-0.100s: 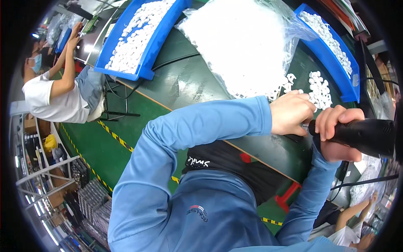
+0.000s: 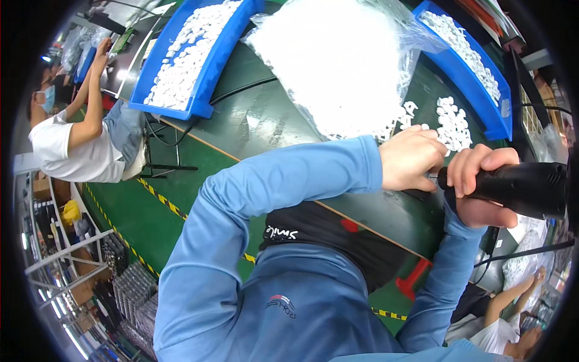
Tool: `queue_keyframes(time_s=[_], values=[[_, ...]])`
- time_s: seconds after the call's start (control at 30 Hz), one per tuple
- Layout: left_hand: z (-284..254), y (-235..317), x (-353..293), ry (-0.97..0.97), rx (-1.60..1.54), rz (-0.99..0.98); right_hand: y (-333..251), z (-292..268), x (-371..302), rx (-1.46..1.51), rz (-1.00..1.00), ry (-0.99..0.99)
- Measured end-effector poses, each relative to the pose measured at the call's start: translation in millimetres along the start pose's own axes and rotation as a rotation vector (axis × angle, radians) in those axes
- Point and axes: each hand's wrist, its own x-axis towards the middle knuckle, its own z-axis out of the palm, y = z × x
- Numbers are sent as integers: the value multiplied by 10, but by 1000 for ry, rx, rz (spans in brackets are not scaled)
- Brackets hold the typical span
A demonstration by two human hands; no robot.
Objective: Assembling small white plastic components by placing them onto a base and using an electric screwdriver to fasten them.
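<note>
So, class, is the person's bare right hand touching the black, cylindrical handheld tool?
Touching: the head view shows the right hand with its fingers wrapped over the black, cylindrical handheld tool.

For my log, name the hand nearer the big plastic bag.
Left. The left hand is just below the plastic bag; the right hand is farther right, holding a black tool.
</note>
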Motion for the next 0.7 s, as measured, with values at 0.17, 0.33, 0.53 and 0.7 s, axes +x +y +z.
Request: queue_keyframes(time_s=[0.17,0.33,0.53,0.7], values=[[115,-74,99,113,-20,115,-34,-63,-76,3,-61,18],[-75,-93,-28,119,-88,154,-151,170,7,-223,227,182],[-100,73,199,-13,-211,-188,-195,-541,14,209,-304,84],[-808,-276,1277,493,483,273,-530,-732,49,84,-340,202]])
